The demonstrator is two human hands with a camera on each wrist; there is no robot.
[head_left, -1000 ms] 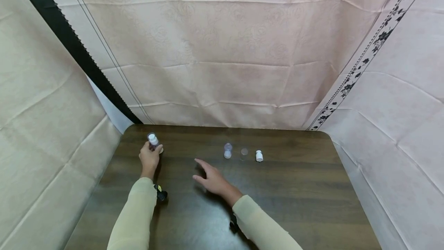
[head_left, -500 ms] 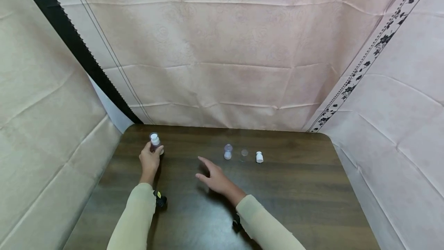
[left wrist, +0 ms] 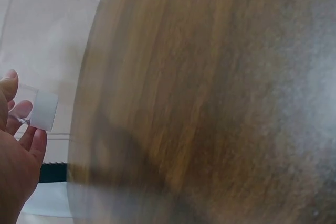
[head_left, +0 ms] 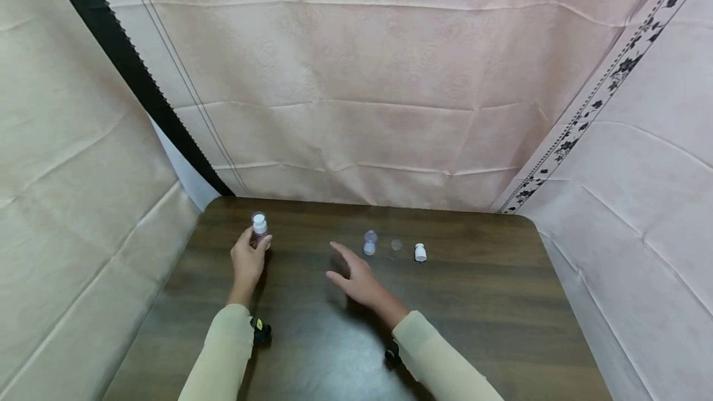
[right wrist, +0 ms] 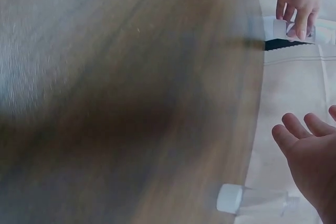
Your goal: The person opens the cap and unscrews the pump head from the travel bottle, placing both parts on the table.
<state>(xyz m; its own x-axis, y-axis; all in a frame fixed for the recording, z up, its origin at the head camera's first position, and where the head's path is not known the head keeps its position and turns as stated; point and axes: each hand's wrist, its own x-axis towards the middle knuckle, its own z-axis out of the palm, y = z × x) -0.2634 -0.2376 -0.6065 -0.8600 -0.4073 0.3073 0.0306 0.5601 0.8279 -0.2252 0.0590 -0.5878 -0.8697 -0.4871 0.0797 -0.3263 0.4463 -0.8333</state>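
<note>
At left of centre in the head view, the left hand (head_left: 247, 262) pinches a white-topped bottle (head_left: 259, 224), hiding part of its see-through body. Mid-frame, the right hand (head_left: 359, 277), fingers spread, has drifted rightward, nearer a clear bottle (head_left: 370, 243); further right, a faint transparent piece (head_left: 396, 245), hard to make out, precedes a small white container (head_left: 420, 252).

Pale yellow-green here, long left sleeve (head_left: 220, 351) matching long right sleeve (head_left: 445, 361), each stopping at the wrist above a bare left hand (head_left: 249, 260) and bare right hand (head_left: 361, 278), and there's a black wrist camera (head_left: 264, 333) showing a yellow mark (head_left: 259, 325), then a dark unit (head_left: 392, 355) opposite, rounded perhaps, shadow blurring it
</note>
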